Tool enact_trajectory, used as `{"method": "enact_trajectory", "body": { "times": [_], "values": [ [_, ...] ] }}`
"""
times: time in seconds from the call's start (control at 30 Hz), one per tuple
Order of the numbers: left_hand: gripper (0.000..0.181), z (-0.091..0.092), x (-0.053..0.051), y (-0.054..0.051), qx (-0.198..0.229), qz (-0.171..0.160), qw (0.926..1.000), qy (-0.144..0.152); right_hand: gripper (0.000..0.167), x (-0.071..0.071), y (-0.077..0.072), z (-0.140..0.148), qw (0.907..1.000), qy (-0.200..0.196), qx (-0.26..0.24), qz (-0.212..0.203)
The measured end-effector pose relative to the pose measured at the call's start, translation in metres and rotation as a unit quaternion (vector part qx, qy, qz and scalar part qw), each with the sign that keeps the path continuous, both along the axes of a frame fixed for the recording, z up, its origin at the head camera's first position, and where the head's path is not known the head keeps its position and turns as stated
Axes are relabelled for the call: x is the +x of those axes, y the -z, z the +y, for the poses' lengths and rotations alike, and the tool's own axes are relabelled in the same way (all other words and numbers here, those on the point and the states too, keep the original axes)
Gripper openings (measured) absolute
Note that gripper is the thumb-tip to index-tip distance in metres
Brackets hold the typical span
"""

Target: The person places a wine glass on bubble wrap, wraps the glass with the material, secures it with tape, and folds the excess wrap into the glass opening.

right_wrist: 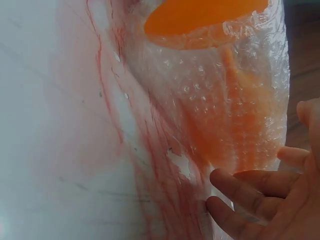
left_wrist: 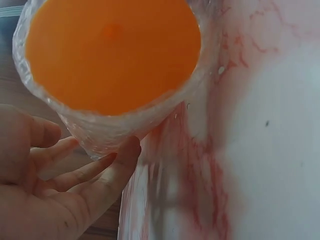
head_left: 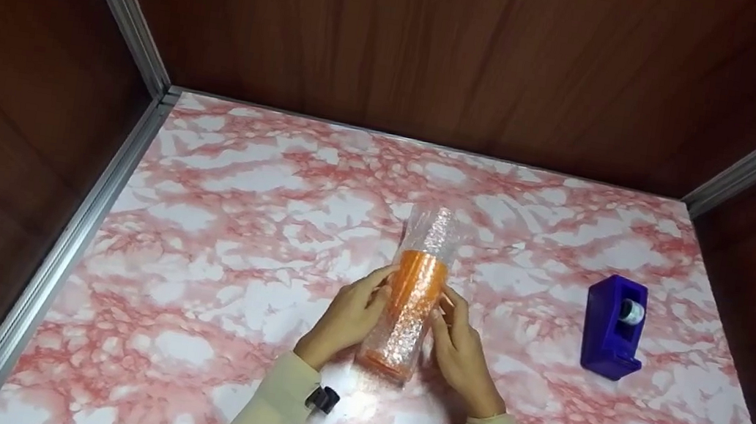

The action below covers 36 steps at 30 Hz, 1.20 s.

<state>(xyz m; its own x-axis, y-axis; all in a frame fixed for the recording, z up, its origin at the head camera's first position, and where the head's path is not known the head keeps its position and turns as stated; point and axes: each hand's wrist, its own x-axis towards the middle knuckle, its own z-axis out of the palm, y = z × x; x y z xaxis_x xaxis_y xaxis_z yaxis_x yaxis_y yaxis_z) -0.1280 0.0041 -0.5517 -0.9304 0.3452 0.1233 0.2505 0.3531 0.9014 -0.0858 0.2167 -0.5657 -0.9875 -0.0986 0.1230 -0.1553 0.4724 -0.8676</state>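
An orange goblet lies inside a roll of clear bubble wrap on the table. Its flat round foot faces the near side, and a thin stem and wider bowl show blurred through the wrap in the right wrist view. My left hand is against the roll's left side, its fingertips touching the wrap low down. On the other side my right hand rests with loosely extended fingers at the wrap. Neither hand closes around the roll.
A dark blue tape dispenser with a small roll of tape stands on the right part of the red-and-white marbled table. Brown wood-grain panels with metal edging enclose the back and both sides.
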Motion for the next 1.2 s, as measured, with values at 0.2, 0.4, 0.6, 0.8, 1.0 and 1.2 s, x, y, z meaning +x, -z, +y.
{"method": "enact_trajectory", "body": {
  "times": [0.2, 0.4, 0.6, 0.8, 1.0, 1.2],
  "values": [
    [0.046, 0.0029, -0.0019, 0.0018, 0.005, -0.012, 0.9999, -0.009, 0.046, -0.0017, 0.0031, 0.0009, 0.9997, 0.005, -0.023, -0.003],
    [0.046, 0.0035, -0.0024, 0.0041, -0.024, 0.002, 0.9996, -0.015, 0.042, -0.0008, 0.0033, 0.0008, 0.9953, 0.034, 0.046, 0.079],
    [0.046, 0.0025, -0.0019, 0.0039, 0.002, -0.020, 0.9998, -0.010, 0.049, 0.0011, 0.0019, 0.0004, 0.9925, 0.025, 0.063, 0.102],
    [0.050, -0.0001, -0.0011, 0.0024, 0.030, -0.037, 0.9988, 0.000, 0.056, 0.0044, 0.0041, 0.0028, 0.9996, 0.008, 0.018, 0.021],
    [0.045, -0.0028, -0.0005, -0.0002, 0.008, -0.033, 0.9994, -0.005, 0.056, 0.0030, 0.0083, 0.0043, 0.9996, 0.013, -0.003, -0.025],
    [0.046, -0.0012, -0.0017, 0.0018, 0.014, -0.025, 0.9995, -0.012, 0.057, 0.0001, 0.0105, 0.0029, 0.9989, 0.006, -0.028, -0.038]
  ]
}}
